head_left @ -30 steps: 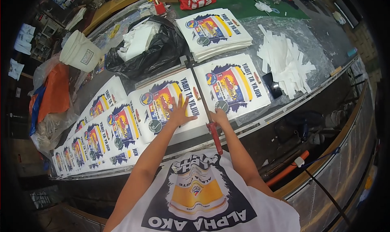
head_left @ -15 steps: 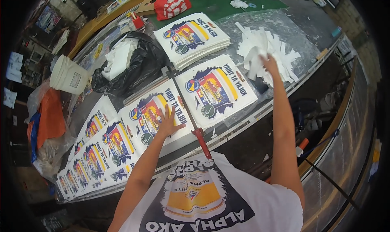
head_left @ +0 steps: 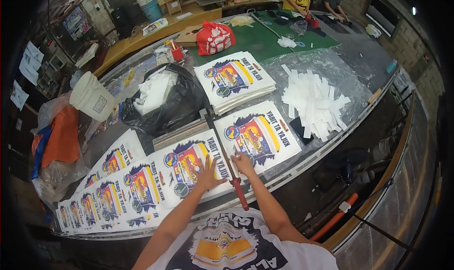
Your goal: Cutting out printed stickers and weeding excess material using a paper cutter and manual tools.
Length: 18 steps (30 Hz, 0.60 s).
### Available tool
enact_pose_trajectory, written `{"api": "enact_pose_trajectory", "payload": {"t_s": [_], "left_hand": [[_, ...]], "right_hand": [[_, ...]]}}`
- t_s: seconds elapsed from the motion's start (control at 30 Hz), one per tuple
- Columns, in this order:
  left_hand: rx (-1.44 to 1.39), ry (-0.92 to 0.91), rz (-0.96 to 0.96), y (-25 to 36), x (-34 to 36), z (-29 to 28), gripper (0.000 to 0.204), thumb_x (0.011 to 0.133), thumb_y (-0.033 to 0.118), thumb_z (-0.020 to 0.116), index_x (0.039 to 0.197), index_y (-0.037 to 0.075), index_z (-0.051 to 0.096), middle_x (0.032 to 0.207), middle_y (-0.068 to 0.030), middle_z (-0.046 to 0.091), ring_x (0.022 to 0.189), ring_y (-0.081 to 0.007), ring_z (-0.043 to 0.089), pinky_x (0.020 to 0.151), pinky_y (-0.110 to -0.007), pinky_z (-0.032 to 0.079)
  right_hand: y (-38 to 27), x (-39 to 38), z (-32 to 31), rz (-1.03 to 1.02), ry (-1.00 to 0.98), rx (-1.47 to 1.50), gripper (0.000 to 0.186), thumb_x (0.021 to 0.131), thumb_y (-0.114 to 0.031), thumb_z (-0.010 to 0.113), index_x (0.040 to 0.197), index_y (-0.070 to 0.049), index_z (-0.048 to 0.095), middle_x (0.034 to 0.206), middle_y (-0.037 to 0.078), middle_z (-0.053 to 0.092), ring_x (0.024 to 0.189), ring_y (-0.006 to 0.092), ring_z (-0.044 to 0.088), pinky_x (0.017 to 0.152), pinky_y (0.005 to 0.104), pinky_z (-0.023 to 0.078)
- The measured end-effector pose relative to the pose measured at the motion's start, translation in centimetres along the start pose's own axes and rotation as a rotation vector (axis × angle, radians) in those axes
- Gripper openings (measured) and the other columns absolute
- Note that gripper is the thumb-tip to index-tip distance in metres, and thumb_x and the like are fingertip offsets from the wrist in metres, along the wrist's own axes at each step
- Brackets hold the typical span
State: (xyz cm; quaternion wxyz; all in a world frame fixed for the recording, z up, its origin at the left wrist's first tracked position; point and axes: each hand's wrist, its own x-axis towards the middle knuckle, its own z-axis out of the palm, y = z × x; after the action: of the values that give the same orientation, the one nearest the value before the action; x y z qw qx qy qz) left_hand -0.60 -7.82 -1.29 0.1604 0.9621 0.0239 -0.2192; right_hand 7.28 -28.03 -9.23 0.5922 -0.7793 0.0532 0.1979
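My left hand (head_left: 208, 174) lies open, fingers spread, pressing on a printed white sheet (head_left: 189, 152) left of the cutter's arm. A paper cutter's long dark blade arm (head_left: 220, 146) runs between my hands, down, with its red handle (head_left: 240, 194) toward me. My right hand (head_left: 244, 164) is just right of the arm, over the near edge of a stack of cut printed sheets (head_left: 255, 133). Its fingers are bent together; whatever they pinch is too small to make out. More joined prints (head_left: 113, 194) trail off to the left.
Behind stand a taller print stack (head_left: 234, 78), a black plastic bag (head_left: 184, 104) with white scraps, and a red bag (head_left: 215, 38). White strips (head_left: 314, 100) are heaped at right. A white bucket (head_left: 92, 97) is at left. Two people (head_left: 298, 0) work at the far end.
My right hand has come from the heap of white strips back to the cutter, beside the blade arm. My left hand stays on the printed sheet. The view has tilted up.
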Motion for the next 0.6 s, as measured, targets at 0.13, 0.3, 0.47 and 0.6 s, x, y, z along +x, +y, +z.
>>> {"api": "enact_pose_trajectory", "payload": {"t_s": [0.13, 0.3, 0.47, 0.6], "left_hand": [[-0.009, 0.027, -0.010, 0.6, -0.2, 0.7, 0.127, 0.067, 0.079, 0.075, 0.166, 0.022, 0.020, 0.174, -0.0133, -0.002, 0.156, -0.0522, -0.002, 0.108, -0.086, 0.004], [-0.091, 0.160, 0.065, -1.3, -0.6, 1.7, 0.132, 0.067, 0.080, 0.075, 0.167, 0.021, 0.012, 0.175, -0.0119, 0.000, 0.158, -0.0451, -0.001, 0.109, -0.085, 0.001], [0.028, 0.102, -0.091, -7.3, -2.6, 0.0, 0.136, 0.063, 0.081, 0.077, 0.167, 0.020, 0.014, 0.174, -0.0141, 0.002, 0.158, -0.0458, -0.003, 0.110, -0.085, 0.005], [-0.015, 0.080, -0.191, -10.8, -3.2, -1.6, 0.136, 0.061, 0.080, 0.079, 0.167, 0.022, 0.017, 0.174, -0.0161, 0.001, 0.157, -0.0496, -0.003, 0.110, -0.085, 0.005]], "right_hand": [[-1.0, 0.7, 1.5, -0.118, 0.044, -0.161, 0.038, 0.085, -0.031, 0.079, 0.101, 0.003, 0.076, 0.084, 0.016, 0.074, 0.077, 0.0228, 0.070, 0.070, 0.0368, 0.053], [1.0, 2.5, -0.6, -0.054, -0.020, -0.209, 0.028, 0.081, -0.025, 0.080, 0.092, 0.001, 0.078, 0.080, 0.015, 0.074, 0.073, 0.0208, 0.068, 0.070, 0.0364, 0.052], [3.4, 9.5, -14.8, -0.132, 0.156, -0.347, 0.021, 0.081, -0.020, 0.075, 0.089, -0.001, 0.078, 0.085, 0.016, 0.076, 0.080, 0.0237, 0.072, 0.075, 0.0388, 0.055], [0.3, 11.3, -25.6, -0.055, 0.500, -0.591, 0.033, 0.085, -0.033, 0.075, 0.083, 0.000, 0.075, 0.085, 0.022, 0.075, 0.080, 0.0362, 0.074, 0.073, 0.0468, 0.056]]}}
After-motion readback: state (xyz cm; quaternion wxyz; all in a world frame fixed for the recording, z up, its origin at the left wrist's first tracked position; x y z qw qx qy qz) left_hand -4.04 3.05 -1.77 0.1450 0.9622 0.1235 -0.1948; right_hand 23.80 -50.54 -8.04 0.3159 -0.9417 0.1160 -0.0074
